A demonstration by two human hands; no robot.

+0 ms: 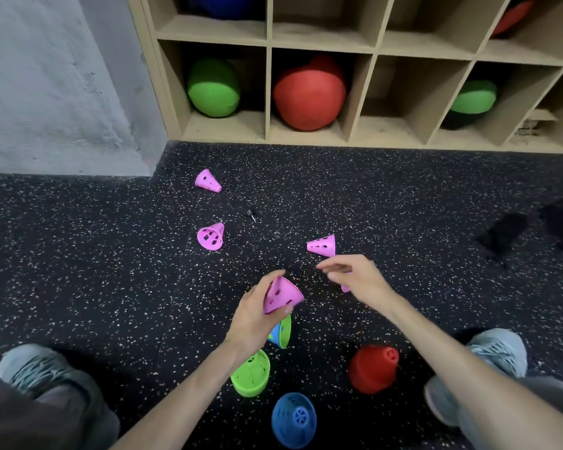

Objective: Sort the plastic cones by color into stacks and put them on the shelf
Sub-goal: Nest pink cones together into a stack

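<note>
My left hand (257, 310) grips a pink perforated cone (281, 294) above the speckled floor. My right hand (355, 277) hovers just right of it with relaxed fingers, holding nothing; a pink sliver (345, 287) shows under it. Three more pink cones lie on their sides: one far left (208, 180), one mid left (211, 236), one just beyond my right hand (322, 245). Near my feet stand a green stack (252, 375), a blue stack (294, 420) and a red stack (372, 368). A green and blue cone (281, 331) sits half hidden under my left wrist.
The wooden cubby shelf (364, 141) runs along the back, with green (212, 89) and red (309, 94) balls in its lower cubbies. A small black clip (251, 213) lies on the floor. My shoes (33, 368) flank the stacks. Grey wall at left.
</note>
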